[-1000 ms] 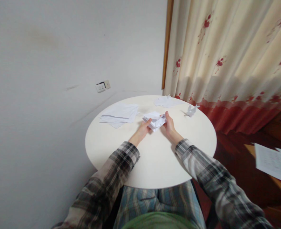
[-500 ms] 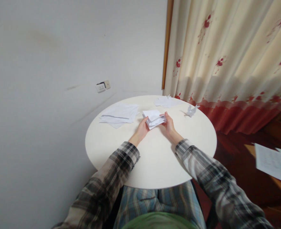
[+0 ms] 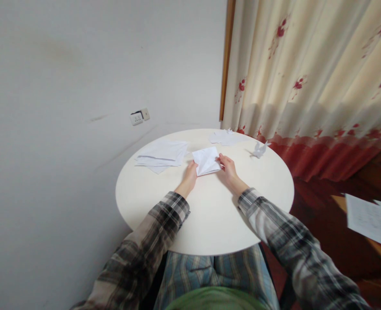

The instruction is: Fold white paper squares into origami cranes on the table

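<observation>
A white folded paper (image 3: 206, 161), roughly square and in layers, is held between my two hands above the middle of the round white table (image 3: 206, 224). My left hand (image 3: 189, 177) grips its left edge, with the thumb on top and the other fingers hidden beneath. At the right edge, my right hand (image 3: 228, 167) pinches the paper between thumb and fingers. Faint creases cross the paper's upper face, and its layers show along the near edge.
Loose white sheets (image 3: 163, 153) lie on the table's left side. More paper (image 3: 226, 137) rests at the far edge. A folded paper figure (image 3: 259, 149) stands at the right. Wall and curtain (image 3: 307, 86) border the table; written sheets (image 3: 370, 219) lie lower right.
The folded paper's raised layers have come down, so its top now looks like one flat square. My left thumb has shifted slightly toward me along the edge; my right hand stays at the right edge.
</observation>
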A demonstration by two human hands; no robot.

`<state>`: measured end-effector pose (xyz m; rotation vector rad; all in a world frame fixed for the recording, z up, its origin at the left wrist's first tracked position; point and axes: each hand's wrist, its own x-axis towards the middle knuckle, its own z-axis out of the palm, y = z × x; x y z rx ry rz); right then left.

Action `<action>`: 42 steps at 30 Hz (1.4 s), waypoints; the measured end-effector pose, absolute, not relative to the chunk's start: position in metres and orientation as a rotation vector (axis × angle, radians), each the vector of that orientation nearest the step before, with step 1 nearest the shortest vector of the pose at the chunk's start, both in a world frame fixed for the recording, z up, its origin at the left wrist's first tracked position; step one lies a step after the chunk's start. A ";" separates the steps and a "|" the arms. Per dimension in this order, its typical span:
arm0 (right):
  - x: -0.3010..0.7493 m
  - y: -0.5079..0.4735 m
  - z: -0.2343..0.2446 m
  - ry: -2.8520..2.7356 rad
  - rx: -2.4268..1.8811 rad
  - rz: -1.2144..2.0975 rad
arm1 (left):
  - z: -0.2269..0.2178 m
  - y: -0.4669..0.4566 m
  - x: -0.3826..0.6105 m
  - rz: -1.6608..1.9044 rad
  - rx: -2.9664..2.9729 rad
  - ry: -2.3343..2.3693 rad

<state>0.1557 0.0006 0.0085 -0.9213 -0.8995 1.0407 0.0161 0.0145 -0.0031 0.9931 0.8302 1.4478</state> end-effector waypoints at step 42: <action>0.158 0.001 0.007 -0.917 -0.985 0.840 | -0.005 0.009 0.012 1.358 1.293 1.009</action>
